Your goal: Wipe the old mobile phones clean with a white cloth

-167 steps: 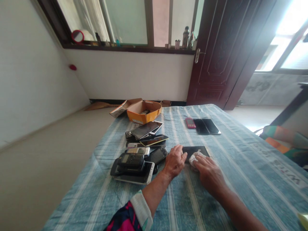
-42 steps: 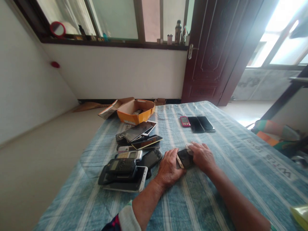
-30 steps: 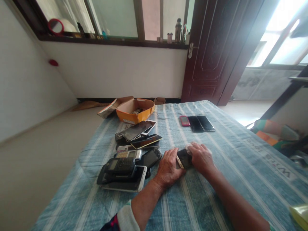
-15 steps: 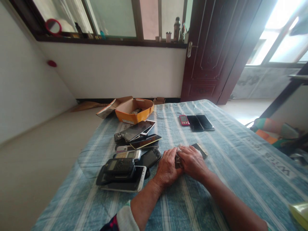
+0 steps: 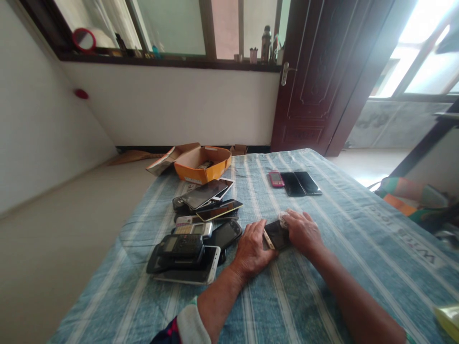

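Note:
A dark smartphone with a gold edge (image 5: 275, 235) lies on the blue striped tablecloth (image 5: 287, 296) between my hands. My left hand (image 5: 253, 248) rests with its fingers curled against the phone's near end, holding it in place. My right hand (image 5: 304, 231) lies over the phone's far end, closed on a small white cloth (image 5: 283, 219) pressed to the screen. Most of the cloth is hidden under my fingers.
A pile of several old phones (image 5: 195, 229) lies to the left of my hands. Behind it stands an open orange box (image 5: 202, 165). A pink phone (image 5: 276, 178) and two black phones (image 5: 300, 183) lie in a row farther back. A dark door (image 5: 322, 71) stands beyond the table.
My right hand with the cloth has slid from the phone's near part back to its far end, baring the dark screen again. My left hand has stayed at the near end.

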Demonstrator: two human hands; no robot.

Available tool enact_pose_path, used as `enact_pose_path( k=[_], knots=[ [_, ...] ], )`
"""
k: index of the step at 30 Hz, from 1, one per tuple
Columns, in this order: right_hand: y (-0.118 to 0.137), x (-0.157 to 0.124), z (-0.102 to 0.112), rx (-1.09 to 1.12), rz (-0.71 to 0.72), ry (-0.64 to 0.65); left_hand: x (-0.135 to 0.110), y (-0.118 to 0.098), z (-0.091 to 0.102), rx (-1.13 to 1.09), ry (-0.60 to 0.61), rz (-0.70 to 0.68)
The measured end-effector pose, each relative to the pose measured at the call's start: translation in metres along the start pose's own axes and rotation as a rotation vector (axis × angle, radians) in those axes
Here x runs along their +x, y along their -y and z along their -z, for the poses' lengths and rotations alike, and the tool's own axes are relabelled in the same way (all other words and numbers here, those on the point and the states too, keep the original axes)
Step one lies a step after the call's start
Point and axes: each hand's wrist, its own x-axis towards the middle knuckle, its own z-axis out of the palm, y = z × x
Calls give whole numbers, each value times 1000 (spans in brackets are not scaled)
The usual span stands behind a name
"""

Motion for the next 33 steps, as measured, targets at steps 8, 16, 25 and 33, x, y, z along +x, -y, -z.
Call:
enact_pose_path(
  k=[8, 16, 25, 33],
  knots=[
    [3, -3, -6, -70, -20, -86, 0, 1, -1, 9, -9, -20],
    [37, -14, -14, 69, 244, -125, 1, 2, -1, 29, -20, -44],
    [8, -2, -10, 7, 50, -110, 0, 0, 0, 18, -4, -7],
    [-12, 1, -9, -64, -75, -132, 0, -2, 1, 14, 1, -5]
  ],
)
